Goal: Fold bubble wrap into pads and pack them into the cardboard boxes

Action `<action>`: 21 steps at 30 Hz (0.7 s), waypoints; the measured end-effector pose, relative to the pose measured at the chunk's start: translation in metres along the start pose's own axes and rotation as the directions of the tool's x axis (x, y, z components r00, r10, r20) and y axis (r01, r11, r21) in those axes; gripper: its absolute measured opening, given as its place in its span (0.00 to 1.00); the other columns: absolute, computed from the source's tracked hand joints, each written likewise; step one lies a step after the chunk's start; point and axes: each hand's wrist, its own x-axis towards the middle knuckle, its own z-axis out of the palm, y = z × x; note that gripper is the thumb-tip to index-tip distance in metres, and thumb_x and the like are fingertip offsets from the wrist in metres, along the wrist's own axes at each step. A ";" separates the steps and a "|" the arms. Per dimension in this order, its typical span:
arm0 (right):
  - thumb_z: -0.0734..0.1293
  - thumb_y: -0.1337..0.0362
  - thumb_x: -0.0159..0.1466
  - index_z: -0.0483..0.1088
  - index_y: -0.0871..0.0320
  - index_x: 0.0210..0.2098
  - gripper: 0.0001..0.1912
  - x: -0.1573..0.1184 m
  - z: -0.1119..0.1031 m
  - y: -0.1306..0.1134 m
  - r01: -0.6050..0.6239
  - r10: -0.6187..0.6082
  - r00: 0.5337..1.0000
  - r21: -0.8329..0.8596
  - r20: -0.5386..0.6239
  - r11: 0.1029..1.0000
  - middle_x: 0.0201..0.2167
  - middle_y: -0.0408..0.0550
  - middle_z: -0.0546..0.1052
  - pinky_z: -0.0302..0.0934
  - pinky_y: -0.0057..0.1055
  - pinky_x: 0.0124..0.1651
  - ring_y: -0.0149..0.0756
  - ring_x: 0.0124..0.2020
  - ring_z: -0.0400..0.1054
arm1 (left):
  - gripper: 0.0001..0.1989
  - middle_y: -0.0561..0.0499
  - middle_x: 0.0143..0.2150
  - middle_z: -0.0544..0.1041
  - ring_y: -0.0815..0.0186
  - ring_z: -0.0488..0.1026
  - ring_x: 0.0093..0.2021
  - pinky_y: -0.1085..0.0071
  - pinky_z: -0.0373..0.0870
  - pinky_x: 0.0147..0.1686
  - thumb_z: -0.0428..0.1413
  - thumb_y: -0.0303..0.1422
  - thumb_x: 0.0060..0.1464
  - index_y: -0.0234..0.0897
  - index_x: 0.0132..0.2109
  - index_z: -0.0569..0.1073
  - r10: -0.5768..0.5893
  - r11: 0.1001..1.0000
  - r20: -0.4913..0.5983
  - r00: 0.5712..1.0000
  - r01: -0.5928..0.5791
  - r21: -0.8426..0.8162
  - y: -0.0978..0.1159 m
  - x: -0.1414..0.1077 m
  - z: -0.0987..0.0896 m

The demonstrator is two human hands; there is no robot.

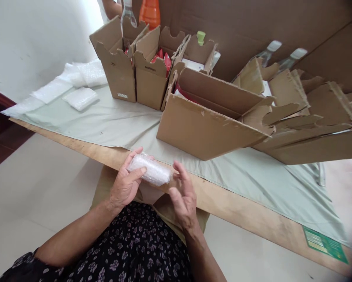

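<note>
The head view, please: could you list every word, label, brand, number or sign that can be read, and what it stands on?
No text can be read with certainty.
Leftmost cardboard box: white print, too small to read.
Second cardboard box from the left: dark print, too blurred to read.
Green sheet at the table edge: pale lines, unreadable.
Bubble-wrapped roll in the left hand: no text seen.

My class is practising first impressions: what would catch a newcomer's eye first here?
Probably the open cardboard boxes across the table. Next, the bright orange container behind them, near the top. Below the boxes, the left hand holds a bubble-wrap bundle, the right hand open beside it.
</note>
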 end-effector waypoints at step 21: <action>0.72 0.47 0.65 0.66 0.51 0.67 0.35 0.001 0.003 -0.020 -0.388 0.328 0.922 0.442 0.208 0.809 0.62 0.54 0.75 0.72 0.40 0.58 0.45 0.59 0.73 | 0.38 0.45 0.56 0.81 0.57 0.80 0.53 0.64 0.75 0.53 0.68 0.34 0.56 0.46 0.70 0.63 0.017 0.991 0.312 0.950 -0.057 0.122 -0.007 -0.014 0.009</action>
